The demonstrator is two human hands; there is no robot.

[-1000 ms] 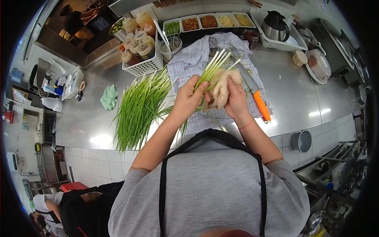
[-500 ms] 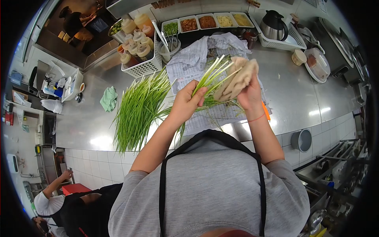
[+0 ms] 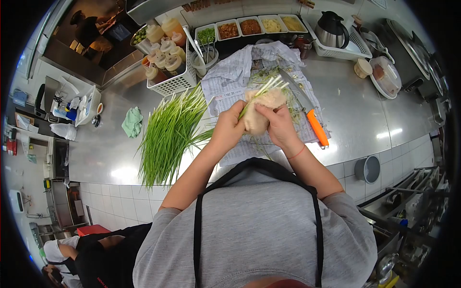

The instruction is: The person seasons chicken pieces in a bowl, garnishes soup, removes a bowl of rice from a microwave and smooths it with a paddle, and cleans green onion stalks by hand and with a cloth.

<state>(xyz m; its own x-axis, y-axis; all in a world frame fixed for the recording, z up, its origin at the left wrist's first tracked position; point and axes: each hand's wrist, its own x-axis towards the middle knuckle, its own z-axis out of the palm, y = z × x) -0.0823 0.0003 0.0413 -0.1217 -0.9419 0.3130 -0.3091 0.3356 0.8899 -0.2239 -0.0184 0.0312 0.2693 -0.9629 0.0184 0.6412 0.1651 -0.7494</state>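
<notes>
My left hand (image 3: pixel 231 124) is closed round a small bunch of green onions (image 3: pixel 270 85), whose pale root ends point up and to the right. A beige cloth (image 3: pixel 257 115) is wrapped about their stalks, and my right hand (image 3: pixel 282 128) pinches it there with the thumb on top. Beneath both hands lie newspaper sheets (image 3: pixel 225 86) strewn with trimmings. To the right of my right hand rests a knife with an orange handle (image 3: pixel 317 127), its blade angled up and left. A big pile of green onions (image 3: pixel 170 134) lies left of my left hand.
A white basket of sauce bottles (image 3: pixel 173 85) stands back left. Containers of chopped food (image 3: pixel 250 26) line the back. A green cloth (image 3: pixel 132 122) lies at left; a thermal jug (image 3: pixel 331 31) and lidded box (image 3: pixel 385 78) are at right. Another person (image 3: pixel 91 254) is lower left.
My right hand has brought the cloth left and down, folding it round the onions' stalks. The knife, partly hidden before, now shows. The person at lower left has lowered an arm.
</notes>
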